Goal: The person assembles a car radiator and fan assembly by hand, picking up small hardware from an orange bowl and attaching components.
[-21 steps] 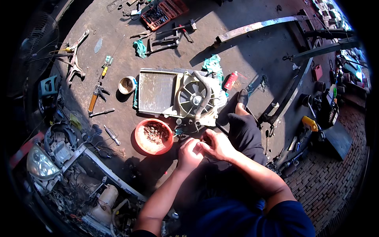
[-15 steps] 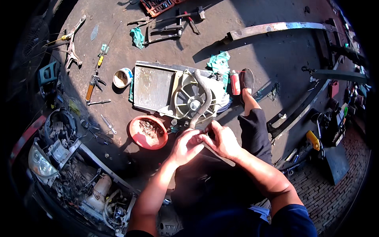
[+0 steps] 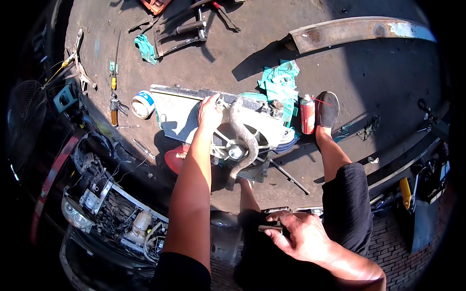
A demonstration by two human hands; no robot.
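Note:
My left hand (image 3: 209, 110) grips the upper edge of the radiator and fan assembly (image 3: 173, 105), whose radiator face lies partly under my arm's shadow. A curved grey hose (image 3: 250, 140) runs down over the fan (image 3: 221, 148). My right hand (image 3: 298, 235), low at the right over my dark shorts, is closed on a small metal piece (image 3: 269, 228) that I cannot identify. Teal cloths (image 3: 276, 80) lie behind the assembly, and a red spray can (image 3: 308, 116) stands at its right beside my foot. A red basin (image 3: 174, 160) is partly hidden behind my left forearm.
An opened car front (image 3: 116, 218) fills the lower left. A white tub (image 3: 142, 104), a caulking gun (image 3: 115, 109) and hand tools (image 3: 184, 34) lie around. A long rusty metal beam (image 3: 359, 31) lies at the upper right; a yellow-handled item (image 3: 406, 191) is at the right.
My left hand has left my right and moved up onto the assembly's top edge. My right hand has moved down and right with the small piece. The view has shifted, bringing the assembly closer.

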